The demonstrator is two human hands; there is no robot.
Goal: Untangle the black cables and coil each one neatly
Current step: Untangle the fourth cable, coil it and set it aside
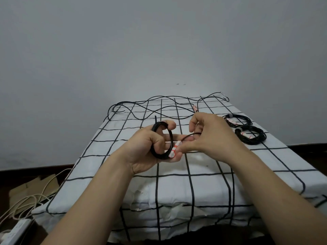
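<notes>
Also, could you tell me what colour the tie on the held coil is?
The tie on the coil is red-and-white striped; head view.

Plain pale grey wall across upper half, evenly lit. Table draped in white cloth with black grid lines. Dark floor either side. Off table's near left corner: flattened cardboard, pale cords, white power strip.
</notes>
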